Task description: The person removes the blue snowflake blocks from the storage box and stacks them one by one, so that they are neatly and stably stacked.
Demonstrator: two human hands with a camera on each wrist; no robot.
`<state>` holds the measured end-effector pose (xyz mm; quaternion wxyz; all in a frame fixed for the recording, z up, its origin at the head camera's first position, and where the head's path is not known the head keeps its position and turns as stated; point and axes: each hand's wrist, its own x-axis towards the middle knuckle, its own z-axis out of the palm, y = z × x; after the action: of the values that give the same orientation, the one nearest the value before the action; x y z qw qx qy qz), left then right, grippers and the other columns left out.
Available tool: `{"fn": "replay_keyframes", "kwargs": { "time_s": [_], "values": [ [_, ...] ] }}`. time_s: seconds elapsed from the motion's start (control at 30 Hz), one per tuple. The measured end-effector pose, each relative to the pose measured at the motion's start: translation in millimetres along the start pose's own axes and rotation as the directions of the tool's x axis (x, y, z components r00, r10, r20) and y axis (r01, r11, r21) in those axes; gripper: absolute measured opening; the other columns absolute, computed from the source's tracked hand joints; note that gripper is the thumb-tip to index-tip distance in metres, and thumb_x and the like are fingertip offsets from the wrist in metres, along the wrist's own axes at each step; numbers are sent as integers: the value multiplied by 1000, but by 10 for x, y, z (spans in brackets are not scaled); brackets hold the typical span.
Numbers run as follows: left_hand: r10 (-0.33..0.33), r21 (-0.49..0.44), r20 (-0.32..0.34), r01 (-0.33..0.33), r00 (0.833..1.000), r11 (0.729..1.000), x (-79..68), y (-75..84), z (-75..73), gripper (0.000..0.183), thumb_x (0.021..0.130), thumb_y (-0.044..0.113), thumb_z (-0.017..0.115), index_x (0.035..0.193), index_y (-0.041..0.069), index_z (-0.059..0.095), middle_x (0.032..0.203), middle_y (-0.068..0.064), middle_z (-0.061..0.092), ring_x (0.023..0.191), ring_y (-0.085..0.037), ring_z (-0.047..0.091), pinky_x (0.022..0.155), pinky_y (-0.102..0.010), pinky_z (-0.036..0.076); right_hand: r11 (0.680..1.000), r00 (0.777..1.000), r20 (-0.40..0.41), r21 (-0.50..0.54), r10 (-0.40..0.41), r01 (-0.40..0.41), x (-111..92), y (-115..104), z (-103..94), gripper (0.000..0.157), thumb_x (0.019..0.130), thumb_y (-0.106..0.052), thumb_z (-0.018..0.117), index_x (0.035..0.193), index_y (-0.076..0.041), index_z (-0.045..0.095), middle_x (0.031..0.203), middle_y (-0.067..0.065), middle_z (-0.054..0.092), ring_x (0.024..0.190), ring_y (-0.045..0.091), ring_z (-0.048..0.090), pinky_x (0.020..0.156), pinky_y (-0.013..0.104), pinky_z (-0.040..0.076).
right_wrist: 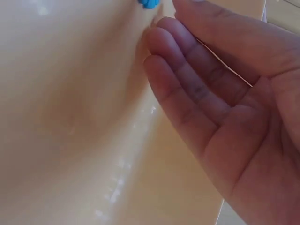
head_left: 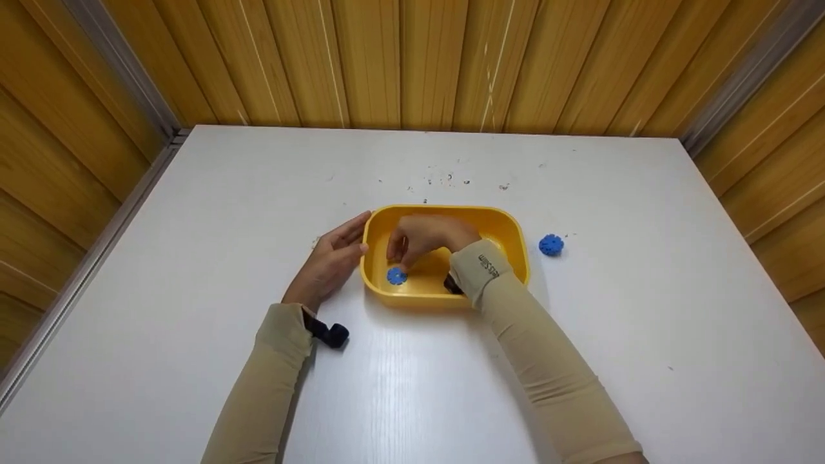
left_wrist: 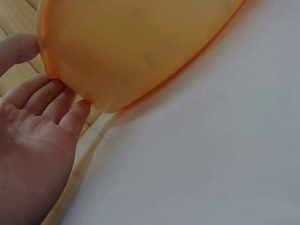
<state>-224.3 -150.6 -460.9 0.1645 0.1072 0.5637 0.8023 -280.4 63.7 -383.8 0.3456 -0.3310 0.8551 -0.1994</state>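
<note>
A yellow plastic bin (head_left: 419, 301) stands on the white table. My left hand (head_left: 332, 263) lies along its left end, fingers fairly straight against the outside wall and the thumb at the rim; the left wrist view shows this hand (left_wrist: 42, 126) touching the bin (left_wrist: 140, 56). Inside the bin, my right hand (head_left: 422, 237) reaches down with loosely bent fingers. One fingertip meets or nearly meets a blue notched disc (head_left: 396, 276) on the bin floor. In the right wrist view a bit of the blue disc (right_wrist: 150, 3) shows apart from the right hand (right_wrist: 225, 98).
A blue ball-like cluster of notched pieces (head_left: 551, 245) lies on the white table (head_left: 619, 322), right of the bin. Dark specks mark the table behind the bin. Wood-look panels (head_left: 425, 64) rise along the back and sides.
</note>
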Motion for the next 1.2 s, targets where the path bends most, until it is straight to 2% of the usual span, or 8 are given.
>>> {"fn": "replay_keyframes", "kwargs": {
  "time_s": [0.17, 0.37, 0.63, 0.9, 1.2],
  "values": [
    [9, -21, 19, -9, 1000, 1000, 14, 11, -4, 68, 99, -4, 52, 161, 3, 25, 169, -15, 27, 157, -28, 26, 126, -33, 32, 998, 997, 35, -17, 62, -61, 45, -62, 34, 22, 88, -12, 80, 109, -10, 75, 103, 3, 70, 94, 18, 56, 89, 26, 51],
    [10, -32, 15, -10, 1000, 999, 21, 8, -16, 68, 99, -6, 51, 161, 1, 24, 169, -17, 26, 158, -29, 25, 124, -31, 33, 992, 991, 55, -48, 123, -120, 84, -129, 72, 11, 91, -12, 77, 98, -13, 69, 90, -1, 60, 84, 16, 49, 72, 24, 41],
    [25, -45, 6, -25, 1000, 999, 9, 8, 2, 67, 98, -7, 50, 160, 1, 26, 168, -17, 28, 157, -29, 27, 120, -26, 39, 990, 990, 50, -59, 133, -130, 77, -131, 55, 14, 90, -9, 77, 95, -14, 65, 89, 0, 58, 84, 17, 50, 72, 24, 42],
    [17, -49, 11, -16, 1000, 999, 8, 6, 16, 67, 98, -6, 51, 160, 1, 26, 168, -16, 28, 157, -28, 27, 122, -27, 37, 990, 991, 15, -51, 131, -130, 32, -86, 48, 15, 89, -4, 76, 96, -13, 66, 92, 2, 60, 87, 19, 52, 74, 24, 46],
    [26, -34, 17, -25, 1000, 999, 7, -11, -9, 68, 98, -5, 53, 160, 1, 26, 168, -16, 27, 157, -28, 27, 126, -33, 31, 993, 997, -56, -105, 46, -52, -47, -25, 19, 16, 86, 1, 78, 97, -9, 70, 96, 5, 68, 83, 19, 54, 72, 23, 50]
  ]
}}
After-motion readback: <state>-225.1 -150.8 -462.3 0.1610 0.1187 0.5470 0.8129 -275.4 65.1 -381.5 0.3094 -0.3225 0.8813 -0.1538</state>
